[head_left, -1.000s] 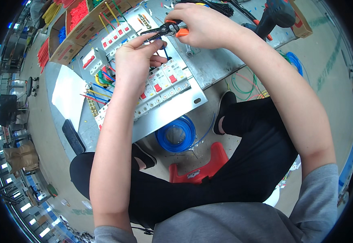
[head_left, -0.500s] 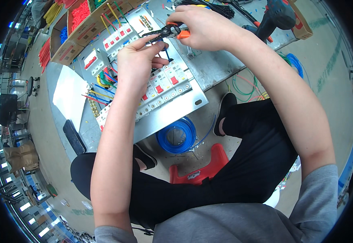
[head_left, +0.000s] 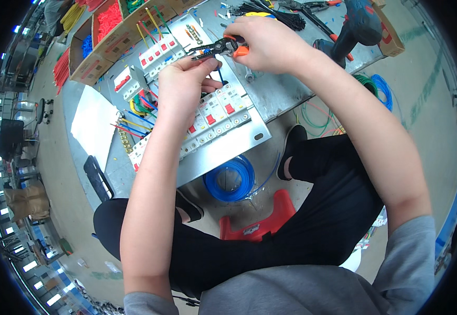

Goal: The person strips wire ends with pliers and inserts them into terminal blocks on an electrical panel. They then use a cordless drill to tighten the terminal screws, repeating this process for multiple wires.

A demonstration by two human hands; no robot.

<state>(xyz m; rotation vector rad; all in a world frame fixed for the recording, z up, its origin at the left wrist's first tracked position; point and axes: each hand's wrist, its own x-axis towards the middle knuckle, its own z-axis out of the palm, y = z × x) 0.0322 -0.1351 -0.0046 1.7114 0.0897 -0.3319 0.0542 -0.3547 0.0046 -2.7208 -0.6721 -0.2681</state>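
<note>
My right hand is closed round the orange handles of black wire strippers, whose jaws point left. Just under the jaws, my left hand pinches a blue wire between thumb and fingers; the wire's upper end is hidden by the fingers. The wire rises from a row of white circuit breakers with red switches. These breakers sit on a metal mounting plate, partly covered by my left hand and forearm. Behind stands another breaker row, with yellow, red and green wires rising from it.
Cardboard boxes of coloured parts line the back left. A white paper sheet and a black phone lie at left. A power drill stands at right beside black cable ties. A blue wire coil and red stool are below.
The view has shifted slightly, so the bench sits a little lower and farther right. Both hands keep nearly the same places at the breakers, with the strippers still in my right hand.
</note>
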